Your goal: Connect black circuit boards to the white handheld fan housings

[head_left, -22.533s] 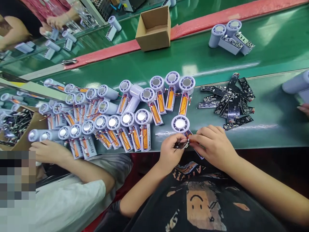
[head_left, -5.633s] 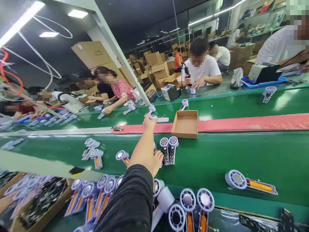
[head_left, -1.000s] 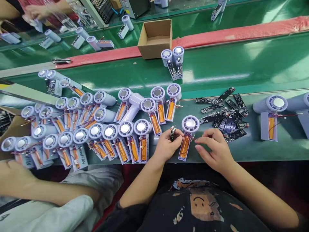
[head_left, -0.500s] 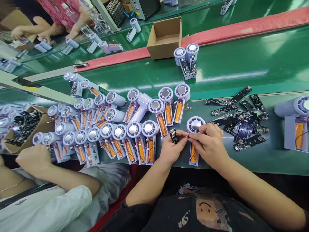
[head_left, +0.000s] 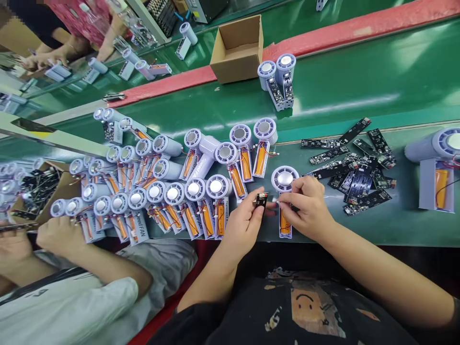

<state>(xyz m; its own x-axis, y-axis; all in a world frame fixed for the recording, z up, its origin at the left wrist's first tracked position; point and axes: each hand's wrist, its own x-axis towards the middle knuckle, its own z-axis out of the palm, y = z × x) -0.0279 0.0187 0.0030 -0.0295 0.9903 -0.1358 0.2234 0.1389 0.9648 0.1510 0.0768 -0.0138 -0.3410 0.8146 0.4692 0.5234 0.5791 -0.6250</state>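
My left hand (head_left: 241,227) is closed around a narrow black circuit board (head_left: 261,200), its end sticking up between thumb and fingers. To the right, my right hand (head_left: 307,206) pinches a small white wire plug (head_left: 279,203), partly hidden by the fingertips. Beneath that hand lies a lilac handheld fan (head_left: 285,178) with its handle open toward me, showing an orange battery (head_left: 285,226). The fan's wires are mostly covered by my fingers. Right of it, a loose pile of black circuit boards (head_left: 361,179) lies on the green table.
Rows of open fans (head_left: 196,189) crowd the left side. Two fans with boards fitted (head_left: 276,86) stand beyond, near a cardboard box (head_left: 235,72). Another open fan (head_left: 436,167) lies far right. A co-worker's hand (head_left: 63,235) is at left, beside a box of boards (head_left: 59,201).
My left hand has moved slightly away from my right and turned the circuit board more upright. The right hand keeps its pinch over the fan. At left, a co-worker's other hand now shows a board.
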